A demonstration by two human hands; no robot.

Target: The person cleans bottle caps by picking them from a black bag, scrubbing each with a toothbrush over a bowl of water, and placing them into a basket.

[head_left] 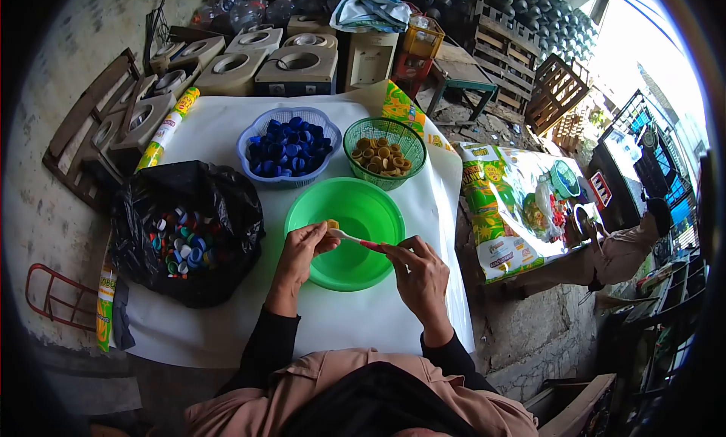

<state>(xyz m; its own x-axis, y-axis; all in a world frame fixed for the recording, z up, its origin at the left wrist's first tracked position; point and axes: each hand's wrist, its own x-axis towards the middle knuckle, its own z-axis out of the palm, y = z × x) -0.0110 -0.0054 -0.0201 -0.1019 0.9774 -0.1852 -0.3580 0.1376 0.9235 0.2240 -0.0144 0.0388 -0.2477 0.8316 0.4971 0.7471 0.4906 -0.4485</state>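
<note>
Above the bright green basin (382, 210), my left hand (299, 251) pinches a small yellow bottle cap (333, 223). My right hand (420, 276) grips the pink end of a white-and-pink toothbrush (352, 239), whose white head reaches the cap. Fingers partly hide the contact between brush and cap. Behind the basin, a blue scalloped basket (253, 168) holds many blue caps (290, 149). To its right, a green mesh basket (412, 146) contains yellow-brown caps (380, 157). Mixed coloured caps (187, 244) lie in a black plastic bag (236, 202) at the left.
A white sheet (197, 335) covers the table. Washing-machine-like casings (296, 70) stand along the back. At the right, another person (624, 248) is beside a second covered table (499, 217) holding a bowl and a bag. Wooden pallets (507, 47) lean farther back.
</note>
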